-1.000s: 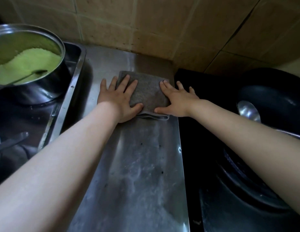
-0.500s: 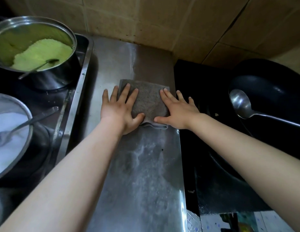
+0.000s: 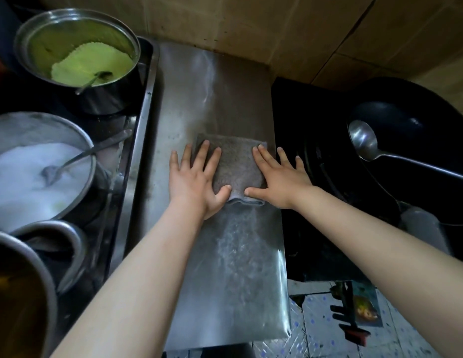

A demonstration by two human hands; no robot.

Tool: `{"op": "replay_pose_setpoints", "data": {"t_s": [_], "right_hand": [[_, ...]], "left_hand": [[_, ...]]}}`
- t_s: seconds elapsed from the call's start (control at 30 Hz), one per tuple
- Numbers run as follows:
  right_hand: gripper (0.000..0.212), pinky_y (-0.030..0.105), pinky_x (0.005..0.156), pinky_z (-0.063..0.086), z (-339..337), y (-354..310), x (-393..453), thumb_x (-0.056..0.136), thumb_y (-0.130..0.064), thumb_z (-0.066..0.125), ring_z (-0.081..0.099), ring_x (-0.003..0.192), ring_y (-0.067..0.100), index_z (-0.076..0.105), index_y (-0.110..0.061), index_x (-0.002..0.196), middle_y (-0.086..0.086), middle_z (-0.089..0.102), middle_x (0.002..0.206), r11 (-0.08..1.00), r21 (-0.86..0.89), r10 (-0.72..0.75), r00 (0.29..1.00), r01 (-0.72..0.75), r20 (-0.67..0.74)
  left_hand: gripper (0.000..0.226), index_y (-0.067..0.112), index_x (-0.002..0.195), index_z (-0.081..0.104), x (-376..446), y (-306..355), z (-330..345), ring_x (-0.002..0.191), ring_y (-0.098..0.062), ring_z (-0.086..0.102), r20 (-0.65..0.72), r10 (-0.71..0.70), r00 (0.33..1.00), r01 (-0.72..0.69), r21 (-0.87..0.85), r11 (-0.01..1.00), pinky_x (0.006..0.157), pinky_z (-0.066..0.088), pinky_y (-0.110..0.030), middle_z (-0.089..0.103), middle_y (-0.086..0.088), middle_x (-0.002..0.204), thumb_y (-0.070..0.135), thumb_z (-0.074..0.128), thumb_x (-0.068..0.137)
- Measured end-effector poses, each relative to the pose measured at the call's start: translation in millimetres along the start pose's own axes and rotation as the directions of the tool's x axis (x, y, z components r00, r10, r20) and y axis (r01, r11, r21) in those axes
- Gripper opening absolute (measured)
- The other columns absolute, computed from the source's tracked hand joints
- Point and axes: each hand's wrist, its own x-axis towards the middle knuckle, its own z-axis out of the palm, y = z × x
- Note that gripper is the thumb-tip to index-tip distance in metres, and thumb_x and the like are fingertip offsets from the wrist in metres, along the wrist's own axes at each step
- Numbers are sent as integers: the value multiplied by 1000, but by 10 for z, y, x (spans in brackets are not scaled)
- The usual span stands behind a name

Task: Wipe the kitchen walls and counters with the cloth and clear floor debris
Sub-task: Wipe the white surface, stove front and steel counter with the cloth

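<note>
Cloth (image 3: 231,166), grey and folded, lies flat on your steel counter (image 3: 217,267), beside its right edge near the black wok (image 3: 416,130). Your left hand (image 3: 192,180) and right hand (image 3: 282,180) press on the cloth's two sides, fingers straight and spread.

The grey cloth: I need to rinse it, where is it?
The folded grey cloth lies mid-frame on the steel counter, pressed flat under the left hand and right hand.
</note>
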Motion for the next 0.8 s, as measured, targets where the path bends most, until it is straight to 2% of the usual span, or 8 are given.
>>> {"op": "replay_pose_setpoints", "data": {"t_s": [0.8], "right_hand": [[97,52,113,-11,541,-558,-1079,82,-71,41,-20,144,24,-18,-31,148,-13,-21,155,998,68,-19,999,18,26]], "left_hand": [[82,27,147,-18,-1252,-178,142,145,-31,-11,92,25,995,-27,20,999,114,-5,-51,-17,0,157,66,22,87]]}}
